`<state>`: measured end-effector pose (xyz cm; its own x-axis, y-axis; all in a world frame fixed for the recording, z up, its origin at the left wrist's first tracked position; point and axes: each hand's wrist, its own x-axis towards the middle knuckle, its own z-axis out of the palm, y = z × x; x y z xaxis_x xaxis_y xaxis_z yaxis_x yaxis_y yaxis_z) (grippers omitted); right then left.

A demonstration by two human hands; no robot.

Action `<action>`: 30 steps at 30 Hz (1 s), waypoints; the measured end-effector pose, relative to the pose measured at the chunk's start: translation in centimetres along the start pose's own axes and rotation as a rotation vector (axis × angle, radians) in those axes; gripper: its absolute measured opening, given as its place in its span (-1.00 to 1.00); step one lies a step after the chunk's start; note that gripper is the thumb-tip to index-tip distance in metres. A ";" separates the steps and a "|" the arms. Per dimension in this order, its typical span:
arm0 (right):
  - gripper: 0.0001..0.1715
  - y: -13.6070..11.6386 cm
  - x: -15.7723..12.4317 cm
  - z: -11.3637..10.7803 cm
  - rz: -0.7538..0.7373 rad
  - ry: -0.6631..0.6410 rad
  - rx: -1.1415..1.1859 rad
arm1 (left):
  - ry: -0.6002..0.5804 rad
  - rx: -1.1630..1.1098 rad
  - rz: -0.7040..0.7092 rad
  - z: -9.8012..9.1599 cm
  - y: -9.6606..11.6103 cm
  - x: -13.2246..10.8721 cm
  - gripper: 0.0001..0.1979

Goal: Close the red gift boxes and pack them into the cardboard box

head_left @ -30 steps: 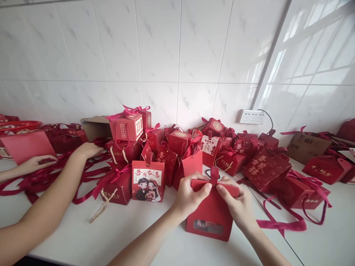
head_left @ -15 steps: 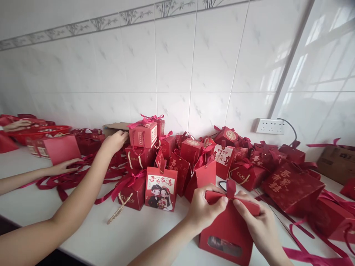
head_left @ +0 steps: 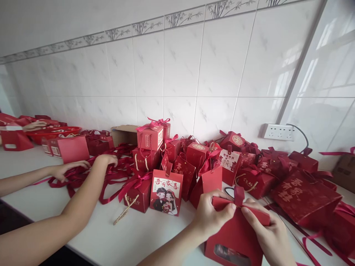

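My left hand [head_left: 212, 218] and my right hand [head_left: 266, 229] both pinch the folded top edge of a red gift box [head_left: 235, 236] that stands on the white counter [head_left: 155, 232] at the lower right. The box has a small clear window low on its front and an upright red tab [head_left: 239, 195] between my fingertips. Both hands are closed on the top flaps, thumbs facing me.
Behind it is a pile of red gift boxes, among them one with a cartoon couple [head_left: 166, 192] and a large red bag [head_left: 302, 199]. Another person's two hands [head_left: 107, 160] [head_left: 68, 168] rest on loose red ribbons [head_left: 83, 177] at left. A cardboard box [head_left: 124, 133], a red basket [head_left: 52, 131] and a wall socket [head_left: 278, 132] are further back.
The view has tilted up and drifted. The other person's far hand reached up to the cardboard box, then dropped back onto the ribbons. My hands stay pinched on the box top.
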<state>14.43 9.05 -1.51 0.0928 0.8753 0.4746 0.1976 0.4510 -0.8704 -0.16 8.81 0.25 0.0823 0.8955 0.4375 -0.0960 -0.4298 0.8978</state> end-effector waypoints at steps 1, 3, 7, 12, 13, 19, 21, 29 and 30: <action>-0.67 0.0 0.0 0.0 -0.008 -0.002 -0.006 | 0.000 0.001 -0.001 0.0 0.0 0.0 -0.91; -0.65 0.1 0.0 0.0 -0.017 -0.007 -0.021 | -0.003 0.003 -0.005 0.0 0.0 0.0 -0.91; -0.65 0.1 -0.1 -0.2 -0.039 -0.007 -0.041 | -0.006 0.008 -0.011 0.0 0.0 0.0 -0.91; -0.63 -0.2 -0.2 -0.1 -0.037 -0.029 -0.003 | -0.008 0.003 -0.002 0.0 0.0 -0.1 -0.91; -0.62 -0.3 -0.2 0.0 -0.024 -0.038 0.006 | -0.007 0.004 -0.001 0.0 0.0 -0.1 -0.91; -0.63 -0.5 -0.1 0.0 -0.009 -0.034 0.020 | -0.005 0.005 0.003 0.0 0.0 0.0 -0.92; -0.64 -0.5 -0.1 0.0 -0.011 -0.033 0.009 | -0.003 0.009 0.004 0.0 0.0 0.0 -0.92; -0.64 -0.2 -0.1 0.0 -0.013 -0.048 -0.003 | -0.015 0.048 0.015 -0.1 0.0 0.1 -0.90; -0.64 -0.2 -0.1 0.0 -0.014 -0.049 -0.001 | -0.019 0.043 0.016 -0.1 0.0 0.1 -0.89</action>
<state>14.42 8.89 -1.36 0.0427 0.8765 0.4795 0.1994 0.4629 -0.8637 -0.29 8.86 0.28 0.0999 0.8862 0.4524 -0.0544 -0.4492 0.8918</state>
